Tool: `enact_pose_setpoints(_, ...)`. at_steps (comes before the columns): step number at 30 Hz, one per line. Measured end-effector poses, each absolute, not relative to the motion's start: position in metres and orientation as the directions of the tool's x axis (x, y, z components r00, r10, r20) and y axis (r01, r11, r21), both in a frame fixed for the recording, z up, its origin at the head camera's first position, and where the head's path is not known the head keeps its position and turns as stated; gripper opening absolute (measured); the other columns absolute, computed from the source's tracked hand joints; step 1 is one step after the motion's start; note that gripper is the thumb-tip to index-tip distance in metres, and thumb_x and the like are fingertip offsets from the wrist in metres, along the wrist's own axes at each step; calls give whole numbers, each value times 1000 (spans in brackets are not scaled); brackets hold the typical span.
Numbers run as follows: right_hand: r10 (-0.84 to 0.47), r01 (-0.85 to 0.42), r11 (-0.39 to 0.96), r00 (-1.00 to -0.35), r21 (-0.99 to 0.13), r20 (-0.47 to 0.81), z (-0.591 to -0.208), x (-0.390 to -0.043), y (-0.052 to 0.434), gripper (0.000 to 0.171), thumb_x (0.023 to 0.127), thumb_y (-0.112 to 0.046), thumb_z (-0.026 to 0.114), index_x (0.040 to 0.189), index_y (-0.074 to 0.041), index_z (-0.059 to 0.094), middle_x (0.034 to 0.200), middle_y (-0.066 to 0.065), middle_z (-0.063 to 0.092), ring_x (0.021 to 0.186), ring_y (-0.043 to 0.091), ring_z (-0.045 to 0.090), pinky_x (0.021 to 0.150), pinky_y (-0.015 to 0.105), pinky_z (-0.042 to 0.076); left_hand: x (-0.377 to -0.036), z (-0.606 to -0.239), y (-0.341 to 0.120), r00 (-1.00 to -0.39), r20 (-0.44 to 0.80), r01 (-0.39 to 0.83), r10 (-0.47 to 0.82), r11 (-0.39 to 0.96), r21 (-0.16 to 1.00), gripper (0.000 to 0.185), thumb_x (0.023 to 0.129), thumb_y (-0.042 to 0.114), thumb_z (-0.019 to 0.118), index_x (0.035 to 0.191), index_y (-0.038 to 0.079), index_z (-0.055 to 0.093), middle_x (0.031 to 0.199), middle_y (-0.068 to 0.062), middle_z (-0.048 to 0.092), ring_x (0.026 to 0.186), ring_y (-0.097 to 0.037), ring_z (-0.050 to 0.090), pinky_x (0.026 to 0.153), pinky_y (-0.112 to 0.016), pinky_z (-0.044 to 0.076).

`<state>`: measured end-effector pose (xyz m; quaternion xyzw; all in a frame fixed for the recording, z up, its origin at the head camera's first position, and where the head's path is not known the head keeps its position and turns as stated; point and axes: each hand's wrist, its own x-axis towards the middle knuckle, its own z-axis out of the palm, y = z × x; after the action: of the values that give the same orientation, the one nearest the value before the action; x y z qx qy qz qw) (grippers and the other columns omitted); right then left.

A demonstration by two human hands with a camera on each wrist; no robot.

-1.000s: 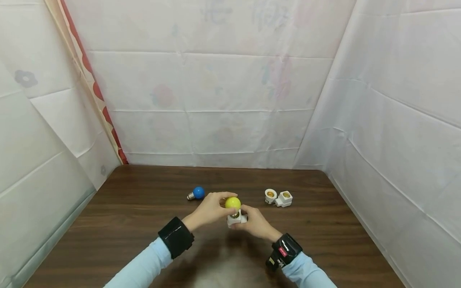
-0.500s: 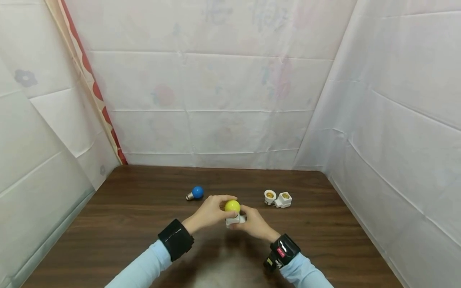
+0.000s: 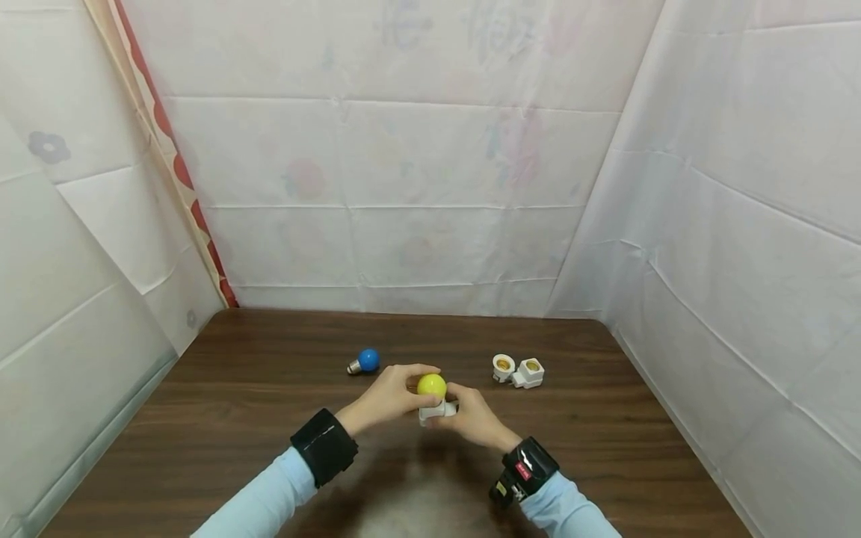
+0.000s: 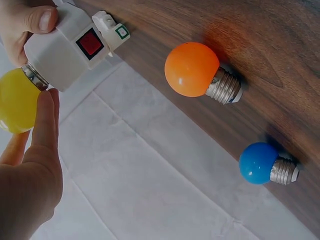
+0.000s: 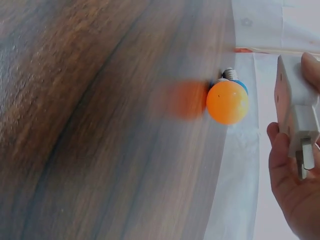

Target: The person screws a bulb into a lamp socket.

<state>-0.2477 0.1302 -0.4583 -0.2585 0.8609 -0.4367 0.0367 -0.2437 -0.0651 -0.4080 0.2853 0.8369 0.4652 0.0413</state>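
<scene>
My left hand (image 3: 402, 386) grips a yellow bulb (image 3: 431, 385) from the left, fingertips around its globe (image 4: 17, 100). The bulb's metal base sits in a white plug-in socket (image 3: 437, 410) with a red switch (image 4: 65, 46). My right hand (image 3: 467, 413) holds that socket by its body (image 5: 294, 112), thumb on one side. Both are held just above the dark wooden table (image 3: 269, 418), near its middle.
An orange bulb (image 4: 192, 69) lies on the table just beyond my hands, and a blue bulb (image 3: 365, 361) lies further left. Two more white sockets (image 3: 518, 370) stand to the right. White cloth walls (image 3: 403, 187) close in the table's back and sides.
The yellow bulb sits slightly lower and closer to the socket than a second ago. Both hands have kept their hold in about the same place.
</scene>
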Motion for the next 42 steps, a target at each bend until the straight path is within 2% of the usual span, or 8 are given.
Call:
enact_pose_setpoints(9, -457, -426, 487, -868, -762, 194, -458, -242, 127, 40, 75, -36, 74, 105, -14, 59, 95, -3, 64, 78, 6, 57, 65, 21, 48, -236, -407, -65, -840, 192, 425, 508, 394, 815, 48, 83, 28, 68, 125, 7, 56, 117, -13, 62, 102, -26, 62, 78, -31, 55)
enact_pose_setpoints(16, -442, -433, 494, -872, -754, 211, -458, -242, 128, 40, 75, -39, 74, 104, -15, 60, 91, -4, 63, 75, 7, 56, 62, 21, 48, -238, -406, -64, -832, 212, 451, 513, 404, 796, 49, 83, 30, 67, 125, 7, 55, 116, -13, 62, 101, -26, 63, 77, -28, 55)
enact_pose_setpoints(25, -445, -397, 505, -881, -766, 163, -459, -241, 127, 43, 75, -42, 73, 105, -15, 59, 93, -2, 64, 77, 7, 58, 63, 21, 49, -239, -404, -67, -827, 171, 437, 536, 421, 794, 48, 85, 27, 66, 127, 7, 53, 115, -13, 61, 99, -27, 62, 76, -29, 54)
enact_pose_setpoints(32, -431, -380, 527, -890, -760, 147, -466, -239, 127, 42, 74, -41, 73, 105, -15, 59, 93, -3, 63, 76, 6, 56, 62, 21, 48, -237, -407, -67, -812, 138, 435, 567, 431, 791, 56, 85, 23, 66, 133, 3, 45, 125, -16, 55, 101, -25, 60, 74, -28, 54)
enact_pose_setpoints(36, -421, -391, 524, -891, -757, 169, -469, -238, 127, 40, 73, -40, 74, 102, -16, 60, 91, -3, 64, 76, 6, 56, 62, 21, 48, -236, -406, -67, -825, 129, 419, 551, 443, 793, 57, 83, 26, 68, 132, 5, 47, 125, -15, 53, 106, -28, 59, 78, -29, 54)
enact_pose_setpoints(42, -414, -396, 522, -892, -756, 181, -469, -240, 127, 41, 74, -38, 74, 103, -15, 60, 92, -1, 66, 77, 6, 59, 62, 21, 49, -238, -393, -66, -848, 146, 405, 509, 446, 798, 47, 83, 25, 67, 125, 7, 53, 123, -12, 57, 107, -28, 58, 83, -35, 53)
